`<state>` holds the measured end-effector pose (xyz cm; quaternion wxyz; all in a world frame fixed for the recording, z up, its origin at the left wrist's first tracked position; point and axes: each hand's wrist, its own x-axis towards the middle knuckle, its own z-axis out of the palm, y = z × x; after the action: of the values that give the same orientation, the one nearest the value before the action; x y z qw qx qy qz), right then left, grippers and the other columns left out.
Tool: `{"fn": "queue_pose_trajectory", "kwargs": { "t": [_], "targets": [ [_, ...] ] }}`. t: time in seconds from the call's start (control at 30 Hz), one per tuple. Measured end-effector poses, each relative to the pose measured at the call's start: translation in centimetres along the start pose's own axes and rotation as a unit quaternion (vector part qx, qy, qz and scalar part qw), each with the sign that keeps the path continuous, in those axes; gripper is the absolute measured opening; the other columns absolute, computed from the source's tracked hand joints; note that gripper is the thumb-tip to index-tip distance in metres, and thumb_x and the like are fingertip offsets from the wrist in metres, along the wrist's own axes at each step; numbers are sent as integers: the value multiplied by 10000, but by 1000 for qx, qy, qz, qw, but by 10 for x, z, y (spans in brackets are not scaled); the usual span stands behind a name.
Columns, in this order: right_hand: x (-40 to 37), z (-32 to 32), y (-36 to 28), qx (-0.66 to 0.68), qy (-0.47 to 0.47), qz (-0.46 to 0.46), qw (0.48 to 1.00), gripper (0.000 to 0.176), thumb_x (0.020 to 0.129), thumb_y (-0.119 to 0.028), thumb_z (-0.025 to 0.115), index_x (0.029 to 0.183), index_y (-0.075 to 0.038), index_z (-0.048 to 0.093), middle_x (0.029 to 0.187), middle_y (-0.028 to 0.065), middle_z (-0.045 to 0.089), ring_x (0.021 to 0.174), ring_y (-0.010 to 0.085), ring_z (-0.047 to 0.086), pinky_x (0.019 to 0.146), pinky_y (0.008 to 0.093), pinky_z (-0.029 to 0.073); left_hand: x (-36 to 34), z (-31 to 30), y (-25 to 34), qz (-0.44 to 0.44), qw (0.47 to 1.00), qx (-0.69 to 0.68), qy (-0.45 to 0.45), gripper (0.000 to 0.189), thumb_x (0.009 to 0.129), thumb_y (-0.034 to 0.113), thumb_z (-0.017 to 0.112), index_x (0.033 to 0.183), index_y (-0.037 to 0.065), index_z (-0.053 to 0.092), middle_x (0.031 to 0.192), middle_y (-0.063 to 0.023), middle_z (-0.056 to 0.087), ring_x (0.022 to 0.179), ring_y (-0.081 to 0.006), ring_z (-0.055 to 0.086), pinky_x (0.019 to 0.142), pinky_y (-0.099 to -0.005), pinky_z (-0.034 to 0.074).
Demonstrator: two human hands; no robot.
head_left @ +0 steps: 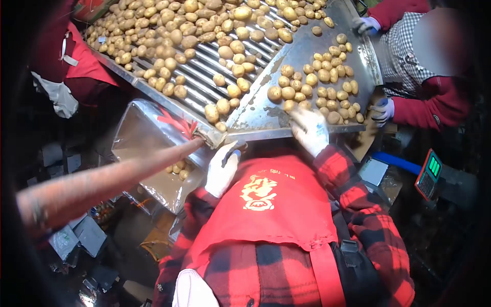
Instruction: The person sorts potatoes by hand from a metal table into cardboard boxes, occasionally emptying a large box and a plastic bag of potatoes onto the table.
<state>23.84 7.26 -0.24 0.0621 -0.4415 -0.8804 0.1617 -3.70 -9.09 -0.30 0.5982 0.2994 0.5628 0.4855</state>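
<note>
My left hand, in a white glove with dark and blue parts, is beside the front corner of the metal sorting table. Its fingers are curled, and whatever may be inside them is hidden. My right hand, in a white glove, reaches over the table's front edge. Motion smears its fingers, which are close to the nearest potatoes; whether they grip one cannot be made out. More potatoes lie spread on the smooth metal plate to the right.
A slatted metal rack carries many potatoes behind the plate. A long pole slants in from the left, beside a plastic-lined box. A co-worker's gloved hands are at the right edge. A scale display stands lower right.
</note>
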Motion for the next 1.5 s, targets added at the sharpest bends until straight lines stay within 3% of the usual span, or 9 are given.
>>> {"fn": "queue_pose_trajectory", "kwargs": {
  "t": [0.13, 0.33, 0.4, 0.43, 0.47, 0.6, 0.7, 1.4, 1.5],
  "targets": [
    [87, -20, 25, 24, 114, 171, 978, 315, 920, -200, 618, 1190, -48, 673, 1192, 222, 674, 1064, 375, 664, 938, 449, 511, 39, 28, 5, -23, 998, -53, -29, 354, 1027, 72, 490, 1351, -51, 559, 1242, -165, 675, 1154, -232, 655, 1010, -326, 492],
    [196, -5, 59, -184, -161, 172, 954, 271, 908, -182, 589, 1098, -61, 738, 1136, 209, 722, 1049, 338, 714, 868, 459, 572, 94, 84, 38, -60, 989, -117, -62, 385, 1034, 141, 535, 1377, -34, 546, 1247, -125, 660, 1129, -207, 642, 976, -326, 516],
    [189, 7, 106, -97, -101, 118, 983, 227, 884, -128, 604, 1064, -52, 720, 1041, 191, 745, 877, 293, 742, 736, 410, 583, 103, 90, 30, -85, 981, -170, -46, 420, 1050, 226, 529, 1401, -5, 525, 1286, -123, 640, 1142, -206, 633, 967, -353, 526],
    [182, -3, 103, 241, -45, 282, 928, 204, 880, -105, 612, 1053, -53, 707, 992, 162, 740, 795, 247, 719, 672, 364, 562, 106, 91, 29, -128, 957, -258, -35, 423, 1050, 236, 526, 1401, -1, 518, 1268, -115, 641, 1076, -192, 642, 944, -346, 530],
    [169, -15, 96, 540, 12, 410, 735, 183, 876, -82, 620, 1041, -54, 693, 943, 133, 736, 713, 200, 697, 609, 318, 540, 110, 91, 28, -168, 924, -344, -25, 427, 1050, 245, 522, 1401, 3, 511, 1249, -108, 643, 1010, -177, 651, 921, -339, 535],
    [139, -28, 60, 367, -14, 149, 918, 259, 894, -59, 653, 1143, -22, 714, 1083, 118, 730, 963, 223, 687, 836, 333, 549, 121, 85, 39, -210, 845, -492, 8, 376, 1067, 249, 467, 1362, 18, 508, 1239, -103, 630, 1047, -197, 637, 932, -333, 544],
    [136, -29, 87, 222, 84, 171, 956, 304, 900, -82, 616, 1188, -38, 702, 1133, 136, 719, 1020, 263, 689, 896, 353, 537, 117, 78, 32, -208, 860, -465, 28, 408, 1060, 290, 495, 1375, 30, 507, 1279, -103, 628, 1127, -203, 634, 976, -345, 538],
    [116, 1, 29, 7, -15, -16, 1000, 552, 837, -294, 710, 1355, -173, 564, 1208, 140, 609, 1010, 354, 618, 853, 472, 511, 114, 72, 26, -242, 931, -266, 65, 502, 1064, 379, 463, 1406, 17, 521, 1375, -154, 594, 1243, -253, 595, 1008, -371, 507],
    [119, -13, 5, 201, -8, 53, 978, 543, 797, -267, 726, 1306, -125, 605, 1211, 152, 623, 1087, 364, 617, 918, 455, 511, 112, 73, 32, -253, 872, -418, -47, 571, 1044, 470, 472, 1425, 46, 489, 1353, -158, 604, 1160, -257, 633, 976, -403, 522]
  ]
}}
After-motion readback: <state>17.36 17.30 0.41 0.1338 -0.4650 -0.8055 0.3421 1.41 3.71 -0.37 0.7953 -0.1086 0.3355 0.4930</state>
